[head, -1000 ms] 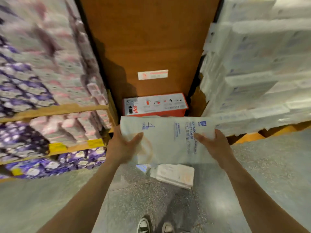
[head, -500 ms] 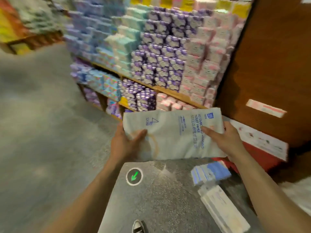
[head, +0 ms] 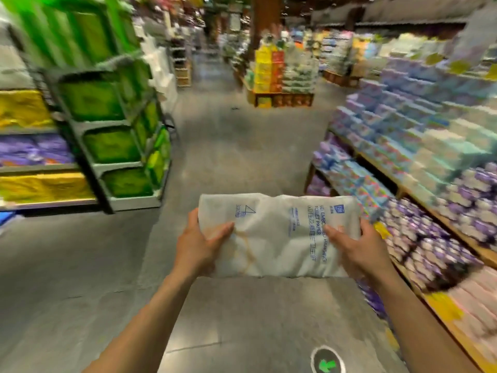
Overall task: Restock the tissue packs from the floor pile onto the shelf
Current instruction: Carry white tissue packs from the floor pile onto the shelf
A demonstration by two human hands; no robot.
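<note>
I see a long shop aisle with a grey, polished concrete floor (head: pixel 228 162). On my left stands a metal rack (head: pixel 113 146) filled with green bundles, with yellow and purple goods beside it. On my right a wooden shelf (head: pixel 441 211) runs along the aisle, stacked with blue, teal and purple packs. Further off sits a display stand (head: pixel 282 76). A round green arrow sticker (head: pixel 327 362) marks the floor.

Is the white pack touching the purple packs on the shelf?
Apart. In the head view both hands hold the white pack up over the aisle floor, and the purple packs sit on the shelf off to its right.
</note>
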